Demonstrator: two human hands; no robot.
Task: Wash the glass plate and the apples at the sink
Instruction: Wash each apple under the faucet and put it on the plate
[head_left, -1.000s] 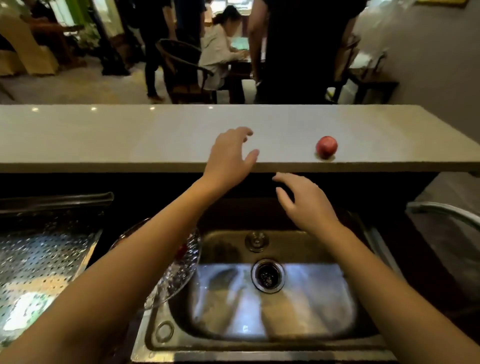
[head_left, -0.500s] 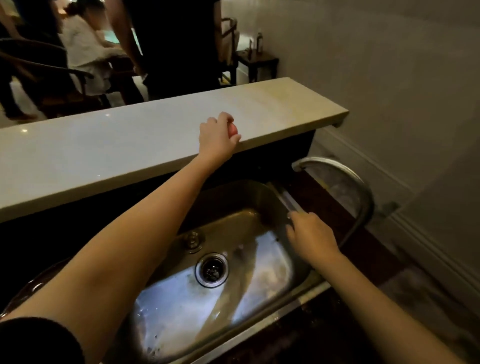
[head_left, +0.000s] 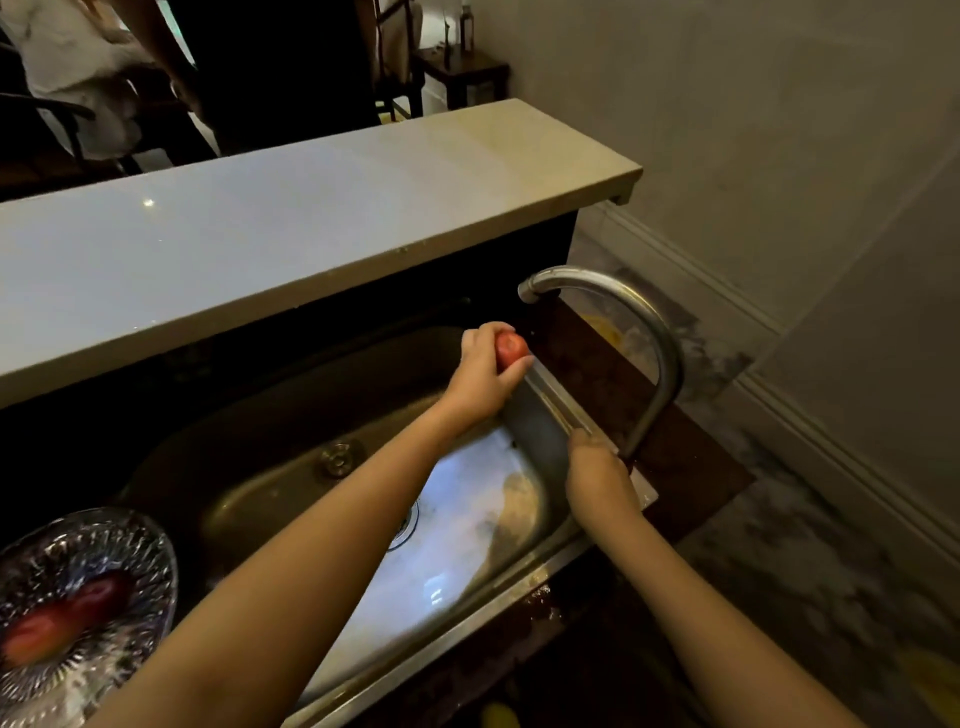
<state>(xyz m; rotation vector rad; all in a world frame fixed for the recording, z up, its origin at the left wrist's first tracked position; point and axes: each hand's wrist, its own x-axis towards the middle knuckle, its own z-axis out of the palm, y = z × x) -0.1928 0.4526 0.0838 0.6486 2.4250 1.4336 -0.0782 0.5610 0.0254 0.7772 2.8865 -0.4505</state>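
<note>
Sink (head_left: 467, 525), apple (head_left: 511, 348) in left hand (head_left: 480, 382)

A kitchen: a steel sink (head_left: 467, 519) with an arched tap (head_left: 660, 353) at its right, and a raised stone counter (head_left: 311, 218) behind the sink.

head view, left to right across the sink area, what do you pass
glass plate with two apples on it → sink drain → left hand gripping an apple → right hand → faucet's upright neck
</note>
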